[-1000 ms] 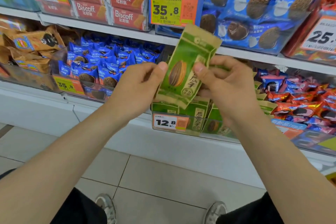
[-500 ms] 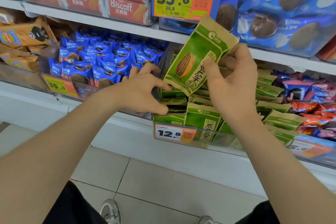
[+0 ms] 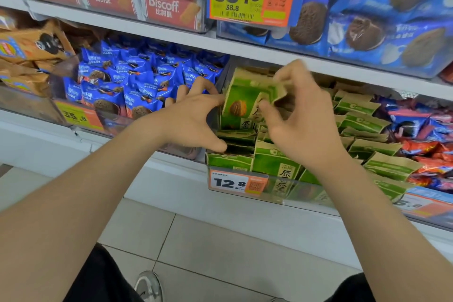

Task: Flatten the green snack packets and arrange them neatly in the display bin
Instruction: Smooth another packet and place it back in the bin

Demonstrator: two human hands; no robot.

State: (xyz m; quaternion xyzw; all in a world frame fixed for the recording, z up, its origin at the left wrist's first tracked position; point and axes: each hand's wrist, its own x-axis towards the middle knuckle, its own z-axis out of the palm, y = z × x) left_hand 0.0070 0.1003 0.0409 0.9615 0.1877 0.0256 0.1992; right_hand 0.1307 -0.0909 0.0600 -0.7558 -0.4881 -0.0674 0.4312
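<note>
The right hand pinches the green packet by its top and has lowered it into the far left of the bin, where it stands upright. The left hand stays beside it, fingers spread, thumb on the near packets.

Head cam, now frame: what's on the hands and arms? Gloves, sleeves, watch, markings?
Left hand and right hand: no gloves, no rings visible. Left forearm and right forearm bare to the frame edge: no sleeves, watch or bands. Lower down, black clothing and a grey shoe.
</note>
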